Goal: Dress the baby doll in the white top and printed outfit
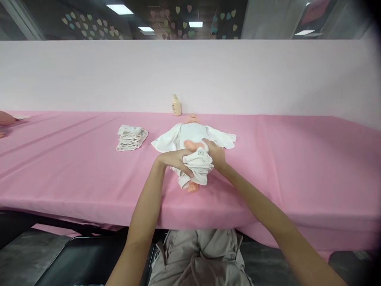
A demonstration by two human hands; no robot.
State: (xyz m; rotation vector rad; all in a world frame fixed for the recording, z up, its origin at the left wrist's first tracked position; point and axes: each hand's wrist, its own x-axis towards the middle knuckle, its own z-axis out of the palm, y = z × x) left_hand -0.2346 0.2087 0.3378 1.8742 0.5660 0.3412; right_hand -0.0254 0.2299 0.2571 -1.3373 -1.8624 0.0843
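Note:
A baby doll (193,119) lies on its back, wearing a white top (195,133) with its sleeves spread out. Bunched over its lower body are white printed baby pants (198,165). One bare foot (193,187) pokes out below the bunched cloth, and a bare lower leg (193,145) shows above it. My left hand (180,159) grips the pants from the left, thumb on the near side. On the other side, my right hand (214,154) is closed around white cloth by the raised leg; its fingertips are partly hidden.
A folded stack of white baby clothes (131,138) lies to the left on the pink tablecloth (74,167). Behind the doll, a cream pump bottle (176,105) stands near the white wall (119,75). A black chair (86,260) is below the table's front edge.

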